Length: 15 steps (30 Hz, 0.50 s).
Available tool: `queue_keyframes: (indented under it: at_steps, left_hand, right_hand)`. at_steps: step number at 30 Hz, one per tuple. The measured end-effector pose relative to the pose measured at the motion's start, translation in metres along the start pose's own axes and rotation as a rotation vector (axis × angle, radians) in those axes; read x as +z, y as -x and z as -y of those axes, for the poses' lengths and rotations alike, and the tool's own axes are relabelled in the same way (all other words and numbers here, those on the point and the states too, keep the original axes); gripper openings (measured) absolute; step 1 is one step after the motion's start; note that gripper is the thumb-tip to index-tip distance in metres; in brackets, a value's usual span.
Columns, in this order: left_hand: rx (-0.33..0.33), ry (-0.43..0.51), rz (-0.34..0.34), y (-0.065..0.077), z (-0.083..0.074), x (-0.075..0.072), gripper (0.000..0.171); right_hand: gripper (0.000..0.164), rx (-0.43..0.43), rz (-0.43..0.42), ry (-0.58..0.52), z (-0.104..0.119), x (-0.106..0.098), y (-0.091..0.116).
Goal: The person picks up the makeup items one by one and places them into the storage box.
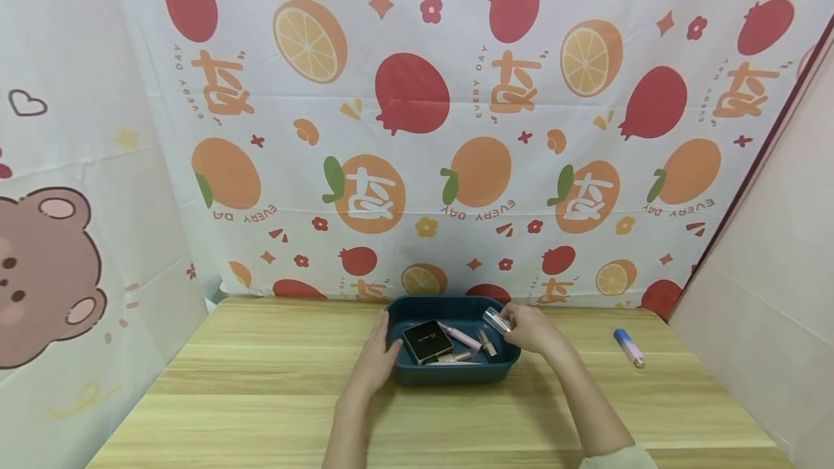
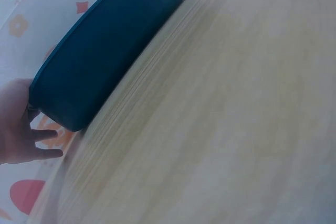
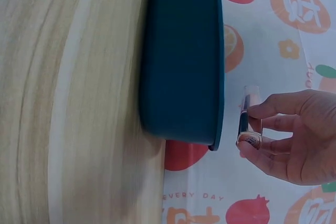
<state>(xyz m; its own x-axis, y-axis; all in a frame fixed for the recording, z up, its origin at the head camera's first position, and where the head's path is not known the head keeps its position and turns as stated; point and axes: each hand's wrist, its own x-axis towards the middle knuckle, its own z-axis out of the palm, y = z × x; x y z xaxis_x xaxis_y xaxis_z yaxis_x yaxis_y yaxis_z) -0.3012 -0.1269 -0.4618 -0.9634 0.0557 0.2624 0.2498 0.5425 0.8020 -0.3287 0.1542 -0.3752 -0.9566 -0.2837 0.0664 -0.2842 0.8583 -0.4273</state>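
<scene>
A dark teal bin stands on the wooden table. At its left end my left hand holds the wall, the thumb over the rim and the fingers along the outside; the left wrist view shows two fingers reaching past the bin's end. Above the right end, my right hand pinches a lipstick with a clear cap and a shiny metallic body between thumb and fingers. Inside the bin lie a black square compact, a pale pink pen-like tube, a small lipstick-like tube and a clear-ended tube.
On the table to the right lies a blue-to-pink slim tube. Behind the bin hangs a fruit-print cloth, close to its back wall. Another cloth with a bear print borders the left side.
</scene>
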Motion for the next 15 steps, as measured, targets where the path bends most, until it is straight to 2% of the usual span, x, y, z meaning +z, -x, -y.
queue_keyframes:
  at_steps: [15]
  left_hand:
    - [-0.008,-0.001,0.008,-0.001,0.002,0.0,0.06]
  right_hand:
    - [0.019,-0.012,0.038,-0.005,0.006,0.007,-0.015]
